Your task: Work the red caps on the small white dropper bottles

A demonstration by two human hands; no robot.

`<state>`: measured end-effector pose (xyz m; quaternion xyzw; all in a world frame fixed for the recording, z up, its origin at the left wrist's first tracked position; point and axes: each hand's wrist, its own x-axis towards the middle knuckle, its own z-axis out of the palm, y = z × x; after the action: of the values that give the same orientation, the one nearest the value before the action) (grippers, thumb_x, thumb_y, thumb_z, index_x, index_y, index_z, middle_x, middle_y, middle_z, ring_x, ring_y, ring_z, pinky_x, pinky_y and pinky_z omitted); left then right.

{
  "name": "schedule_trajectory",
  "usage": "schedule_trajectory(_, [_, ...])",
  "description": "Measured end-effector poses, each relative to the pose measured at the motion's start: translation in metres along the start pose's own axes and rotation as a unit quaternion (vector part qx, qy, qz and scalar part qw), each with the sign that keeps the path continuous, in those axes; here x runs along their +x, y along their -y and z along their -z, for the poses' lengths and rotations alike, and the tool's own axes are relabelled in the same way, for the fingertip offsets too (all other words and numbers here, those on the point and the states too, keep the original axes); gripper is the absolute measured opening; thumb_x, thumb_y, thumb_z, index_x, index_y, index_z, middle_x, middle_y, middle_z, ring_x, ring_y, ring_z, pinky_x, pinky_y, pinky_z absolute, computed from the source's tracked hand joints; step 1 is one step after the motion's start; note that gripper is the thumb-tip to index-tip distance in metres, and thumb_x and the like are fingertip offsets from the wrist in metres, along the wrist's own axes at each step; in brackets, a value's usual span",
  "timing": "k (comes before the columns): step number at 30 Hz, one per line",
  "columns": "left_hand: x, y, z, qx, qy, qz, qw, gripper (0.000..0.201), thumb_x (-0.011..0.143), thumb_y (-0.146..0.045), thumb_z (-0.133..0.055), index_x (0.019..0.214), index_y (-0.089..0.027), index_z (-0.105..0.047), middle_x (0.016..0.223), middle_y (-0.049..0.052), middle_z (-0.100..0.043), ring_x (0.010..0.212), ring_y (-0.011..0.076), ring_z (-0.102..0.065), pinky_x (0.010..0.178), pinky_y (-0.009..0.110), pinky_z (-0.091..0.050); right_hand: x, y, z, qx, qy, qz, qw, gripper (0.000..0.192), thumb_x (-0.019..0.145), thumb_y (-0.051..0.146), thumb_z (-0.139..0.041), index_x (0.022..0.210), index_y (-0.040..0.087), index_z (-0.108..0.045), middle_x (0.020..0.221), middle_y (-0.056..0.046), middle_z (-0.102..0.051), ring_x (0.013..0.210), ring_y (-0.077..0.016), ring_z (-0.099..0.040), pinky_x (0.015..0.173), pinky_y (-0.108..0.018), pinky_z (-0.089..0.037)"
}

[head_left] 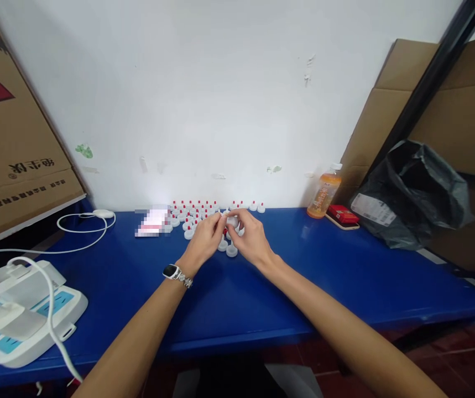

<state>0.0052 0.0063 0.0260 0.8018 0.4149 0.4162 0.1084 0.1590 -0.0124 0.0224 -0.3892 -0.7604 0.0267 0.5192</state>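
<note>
- Two hands are meeting over the middle of the blue table (345, 276), fingertips pinching together on one small white cap (233, 221).
- Left hand (206, 239), with a watch (173, 272) on its wrist, is closing thumb and fingers on the cap's left side, seemingly steadying it.
- Right hand (251, 239) is curling round the cap from the right and gripping it too; whether it is pressing or twisting, I cannot tell.
- The cap is being held just above the table, close to the pile, so that the next piece is lying within short reach.
- Dozens of caps with red tips (198, 211) are standing in rows behind the hands, near the wall; the rows look like a way of keeping them sorted.
- A few plain white caps (228, 247) are lying loose just below the hands, apart from the rows.
- A blurred white and pink patch (153, 223) is sitting left of the rows; what it is cannot be told.
- An orange bottle (323, 194) is standing by the wall at the right, beside a red box (343, 214) resting on a flat thing.
- A black bag (415, 190) is slumping against cardboard (469, 121) at the far right, well apart from the hands.
- A power strip (21, 315) with white plugs is lying at the left edge, its cable (85, 226) looping towards the wall.
</note>
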Motion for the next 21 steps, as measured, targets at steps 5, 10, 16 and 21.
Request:
schedule_trajectory(5, [-0.003, -0.002, 0.01, 0.133, 0.028, -0.117, 0.984, 0.027, 0.103, -0.033, -0.029, 0.094, -0.02, -0.051, 0.09, 0.004, -0.055, 0.08, 0.0181, -0.053, 0.072, 0.031, -0.04, -0.003, 0.001, 0.008, 0.044, 0.04, -0.019, 0.998, 0.029, 0.087, 0.018, -0.053, 0.116, 0.02, -0.054, 0.098, -0.003, -0.067, 0.074, -0.014, -0.059, 0.074, -0.027, -0.05])
schedule_trajectory(10, [-0.002, -0.007, -0.001, 0.074, -0.004, -0.097, 0.992, 0.031, 0.103, -0.033, -0.029, 0.087, -0.02, -0.052, 0.083, 0.003, -0.056, 0.075, 0.0171, -0.052, 0.071, 0.03, -0.041, -0.004, 0.007, 0.009, 0.013, 0.023, 0.031, 0.999, 0.029, 0.089, 0.015, -0.05, 0.117, 0.021, -0.055, 0.109, -0.007, -0.065, 0.097, -0.0189, -0.062, 0.088, -0.032, -0.05])
schedule_trajectory(16, [0.006, 0.018, 0.008, -0.156, -0.139, 0.121, 0.97, 0.046, 0.101, -0.051, -0.024, 0.066, -0.022, -0.035, 0.057, -0.004, -0.037, 0.051, 0.013, -0.036, 0.051, 0.027, -0.031, -0.001, -0.008, 0.018, -0.065, -0.01, -0.001, 0.998, 0.029, 0.09, 0.012, -0.045, 0.112, 0.02, -0.062, 0.11, -0.01, -0.063, 0.095, -0.0209, -0.063, 0.087, -0.034, -0.05])
schedule_trajectory(21, [0.011, 0.043, 0.013, -0.013, -0.036, 0.013, 0.999, 0.035, 0.099, -0.04, -0.035, 0.082, -0.02, -0.057, 0.085, 0.004, -0.058, 0.082, 0.0184, -0.054, 0.078, 0.033, -0.043, 0.0, -0.018, 0.021, -0.017, -0.035, -0.069, 0.997, 0.016, 0.087, 0.02, -0.054, 0.098, 0.021, -0.066, 0.096, -0.004, -0.069, 0.082, -0.0183, -0.063, 0.081, -0.032, -0.05])
